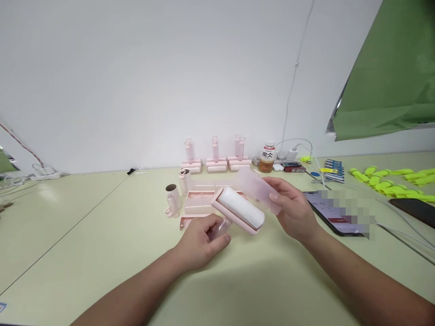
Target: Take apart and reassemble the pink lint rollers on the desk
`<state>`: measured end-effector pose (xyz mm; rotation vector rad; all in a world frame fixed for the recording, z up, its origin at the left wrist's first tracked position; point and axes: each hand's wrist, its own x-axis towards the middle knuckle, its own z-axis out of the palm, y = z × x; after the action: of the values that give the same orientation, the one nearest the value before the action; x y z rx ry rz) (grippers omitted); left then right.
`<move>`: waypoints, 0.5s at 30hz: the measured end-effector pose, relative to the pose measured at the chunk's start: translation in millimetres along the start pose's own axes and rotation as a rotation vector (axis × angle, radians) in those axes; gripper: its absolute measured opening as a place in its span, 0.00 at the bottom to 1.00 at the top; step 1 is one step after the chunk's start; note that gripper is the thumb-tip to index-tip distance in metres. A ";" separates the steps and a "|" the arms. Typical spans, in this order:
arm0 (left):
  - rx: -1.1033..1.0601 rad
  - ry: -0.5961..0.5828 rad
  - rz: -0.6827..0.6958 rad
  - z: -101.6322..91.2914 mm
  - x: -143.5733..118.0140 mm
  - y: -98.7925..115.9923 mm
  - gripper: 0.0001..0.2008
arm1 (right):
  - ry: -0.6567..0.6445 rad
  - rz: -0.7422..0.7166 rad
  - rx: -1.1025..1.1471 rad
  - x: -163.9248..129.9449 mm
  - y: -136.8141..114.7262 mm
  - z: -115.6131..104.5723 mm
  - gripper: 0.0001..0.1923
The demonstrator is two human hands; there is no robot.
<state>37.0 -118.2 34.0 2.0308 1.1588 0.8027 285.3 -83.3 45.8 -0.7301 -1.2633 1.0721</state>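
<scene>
My left hand (203, 242) is wrapped round the short clear handle of a lint roller (241, 208), whose white roll faces up and tilts down to the right. Between the thumb and fingers of my right hand (292, 209) is a translucent pale pink cover (254, 186). The cover is held just above and to the right of the roller's head. Behind my left hand lie pink lint roller parts (200, 206). A roll with a brown core (171, 189) stands at their left, beside a small pink handle (172, 206).
Several pink lint rollers (216, 166) stand along the wall. Right of them are a drink bottle (267, 157), a charger (291, 155) and cables. A phone (335, 215) lies beside my right forearm, with neon yellow pieces (380, 181) farther right. A table seam runs along the left.
</scene>
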 end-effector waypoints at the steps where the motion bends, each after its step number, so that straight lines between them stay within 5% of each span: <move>1: 0.018 -0.001 -0.002 0.4 0.1 0.2 0.07 | -0.026 -0.012 -0.003 -1.6 1.5 0.9 0.16; 15: 0.087 -0.010 0.016 0.3 -0.2 5.6 0.05 | -0.116 -0.063 -0.118 -8.3 8.0 3.9 0.19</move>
<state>39.9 -120.6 38.1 2.1146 1.1918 0.7611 280.0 -88.5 36.2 -0.7204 -1.4494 1.0061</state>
